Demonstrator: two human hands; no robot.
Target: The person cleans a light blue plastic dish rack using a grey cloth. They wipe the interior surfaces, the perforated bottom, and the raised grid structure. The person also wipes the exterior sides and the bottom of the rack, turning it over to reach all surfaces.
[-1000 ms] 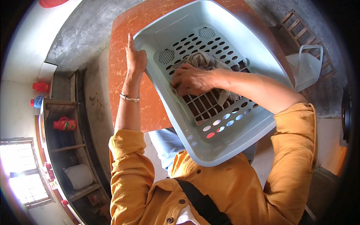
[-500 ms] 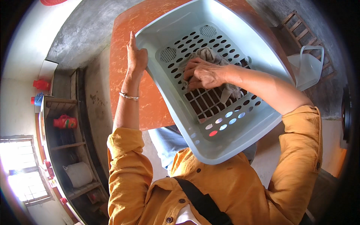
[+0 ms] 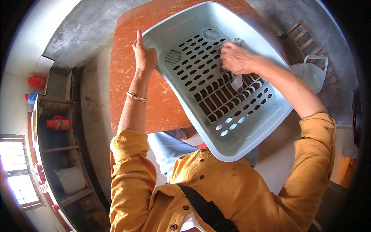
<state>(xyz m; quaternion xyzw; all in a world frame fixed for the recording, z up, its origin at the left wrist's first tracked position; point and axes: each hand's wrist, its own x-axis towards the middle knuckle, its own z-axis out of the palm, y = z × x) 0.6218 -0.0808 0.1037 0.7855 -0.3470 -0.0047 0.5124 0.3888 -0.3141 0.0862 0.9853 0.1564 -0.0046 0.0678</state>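
A pale blue-grey plastic basket point(image 3: 251, 133) with round holes and a slotted grid in its floor lies tilted over the table and my lap. My left hand point(image 3: 145, 58) grips its left rim, with the index finger stretched up along the edge and the other fingers partly hidden. Inside the basket, my right hand point(image 3: 237, 60) is closed around a crumpled grey cloth point(image 3: 240, 42) and presses it near the right side of the floor. A light tag-like end point(image 3: 236, 82) of the cloth hangs below the fingers.
The basket rests over a reddish-orange table point(image 3: 131, 89). At the right stand a pale clear-looking bucket point(image 3: 309, 75) with a handle and a wooden rack point(image 3: 303, 38). Along the left, a shelf point(image 3: 60, 149) holds a red jug point(image 3: 58, 123) and a white bucket point(image 3: 71, 179).
My right hand has moved the cloth to the right across the basket floor. My left hand keeps its hold on the rim, and the basket has shifted slightly.
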